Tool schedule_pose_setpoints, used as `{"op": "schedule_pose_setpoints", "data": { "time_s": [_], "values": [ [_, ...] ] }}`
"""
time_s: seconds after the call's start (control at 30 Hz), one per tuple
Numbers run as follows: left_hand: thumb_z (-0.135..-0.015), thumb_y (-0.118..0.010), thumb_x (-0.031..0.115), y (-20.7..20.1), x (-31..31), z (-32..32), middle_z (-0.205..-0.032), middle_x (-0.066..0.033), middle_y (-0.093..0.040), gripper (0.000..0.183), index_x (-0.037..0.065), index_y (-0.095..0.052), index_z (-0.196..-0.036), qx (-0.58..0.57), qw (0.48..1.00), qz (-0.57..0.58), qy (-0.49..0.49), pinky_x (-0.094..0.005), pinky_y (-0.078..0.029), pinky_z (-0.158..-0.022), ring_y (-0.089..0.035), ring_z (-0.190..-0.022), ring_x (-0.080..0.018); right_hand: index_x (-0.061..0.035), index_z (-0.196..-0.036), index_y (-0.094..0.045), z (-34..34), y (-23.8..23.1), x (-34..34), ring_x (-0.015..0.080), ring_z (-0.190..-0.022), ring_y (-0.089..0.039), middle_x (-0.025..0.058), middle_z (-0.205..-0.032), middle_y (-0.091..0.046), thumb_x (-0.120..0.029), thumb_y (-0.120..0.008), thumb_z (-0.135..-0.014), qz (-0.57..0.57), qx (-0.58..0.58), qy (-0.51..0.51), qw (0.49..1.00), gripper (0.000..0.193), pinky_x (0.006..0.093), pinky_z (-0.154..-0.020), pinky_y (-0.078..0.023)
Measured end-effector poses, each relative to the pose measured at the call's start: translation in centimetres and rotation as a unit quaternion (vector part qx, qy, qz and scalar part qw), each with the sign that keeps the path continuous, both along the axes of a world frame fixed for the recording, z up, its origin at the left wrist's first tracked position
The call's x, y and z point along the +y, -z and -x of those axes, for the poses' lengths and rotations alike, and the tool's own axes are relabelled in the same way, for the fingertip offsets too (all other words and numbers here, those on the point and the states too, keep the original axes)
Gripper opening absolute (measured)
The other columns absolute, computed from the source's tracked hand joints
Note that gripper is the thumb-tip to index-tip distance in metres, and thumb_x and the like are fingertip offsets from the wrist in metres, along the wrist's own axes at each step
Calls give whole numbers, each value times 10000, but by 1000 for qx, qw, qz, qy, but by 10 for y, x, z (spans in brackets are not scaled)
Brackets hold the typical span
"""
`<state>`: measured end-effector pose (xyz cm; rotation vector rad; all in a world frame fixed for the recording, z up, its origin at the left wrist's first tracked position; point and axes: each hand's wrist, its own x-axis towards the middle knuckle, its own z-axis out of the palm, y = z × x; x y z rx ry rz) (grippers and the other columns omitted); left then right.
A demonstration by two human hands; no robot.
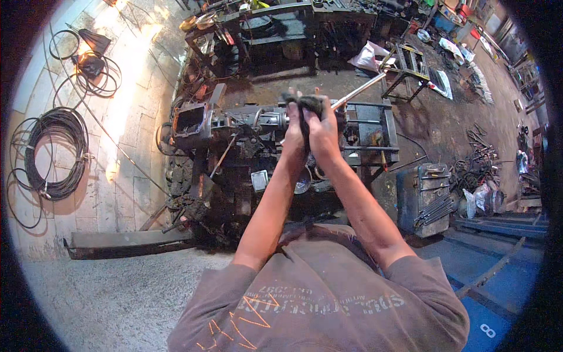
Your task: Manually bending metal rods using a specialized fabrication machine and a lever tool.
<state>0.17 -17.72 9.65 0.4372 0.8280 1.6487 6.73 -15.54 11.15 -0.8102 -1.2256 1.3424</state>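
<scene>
In front of me both my arms reach out over a greasy lathe-like machine (pixel 272 119), with the hands close together. Between them is a black, crumpled rag (pixel 309 104), slightly smeared by motion. My left hand (pixel 295 128) presses on it from the left, fingers closed. From the other side my right hand (pixel 324 132) grips it, its thumb lying toward the left hand. A pale metal bar (pixel 360 91) slants up to the right just behind the right hand. What lies directly under the hands is hidden by them.
Coiled black cable (pixel 36 152) hangs at the left by a pale wall. A dark workbench (pixel 270 29) stands at the back. To the right are a metal cabinet (pixel 413 199) with rods on it, a small step stand (pixel 409 61) and scrap metal (pixel 478 155). A small white tray (pixel 259 180) sits nearer me.
</scene>
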Motion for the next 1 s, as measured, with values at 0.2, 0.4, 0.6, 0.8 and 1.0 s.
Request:
{"op": "schedule_pose_setpoints", "data": {
  "time_s": [0.2,0.4,0.6,0.8,1.0],
  "values": [
    [-1010,-459,307,-3,-3,-4,-1454,-82,-390,586,108,-214,-1502,106,993,-55,13,-311,-323,-1060,-423,-1256,-167,-33,-1129,-569,-24,-4,-15,153,-961,-566,61,-1061,-603,-58,-463,-932,198,168,-79,962,225,279,-865,-446],
    [-1000,-471,181,-33,-24,-12,-1376,-127,-470,470,64,-347,-1438,183,978,-92,26,-283,-348,-1035,-463,-1213,-174,-19,-1016,-609,-32,-34,11,250,-703,-656,126,-864,-677,-213,-483,-912,423,203,-110,876,253,372,-694,-535],
    [-1003,-472,153,-9,-14,-3,-1282,-120,-534,412,40,-376,-1388,312,947,-26,-77,-290,-404,-972,-520,-1123,-179,-31,-1028,-599,-16,-32,21,162,-759,-612,75,-909,-643,-140,-463,-918,244,199,-108,943,206,300,-702,-500],
    [-1025,-396,363,-27,13,11,-1158,-134,-622,442,9,-449,-1285,301,952,-13,-57,-325,-435,-911,-578,-997,-189,-18,-1062,-555,-16,-25,-20,127,-835,-554,69,-928,-614,-64,-475,-905,35,18,-1,999,182,271,-763,-458],
    [-1047,-289,298,-43,-24,-21,-1552,-164,-156,588,130,2,-1529,215,968,-127,-4,-310,-156,-1140,-227,-1396,-234,-27,-993,-568,-10,-22,-5,207,-773,-619,130,-827,-647,-25,-511,-863,-101,-86,140,981,142,338,-742,-485]
  ]
}}
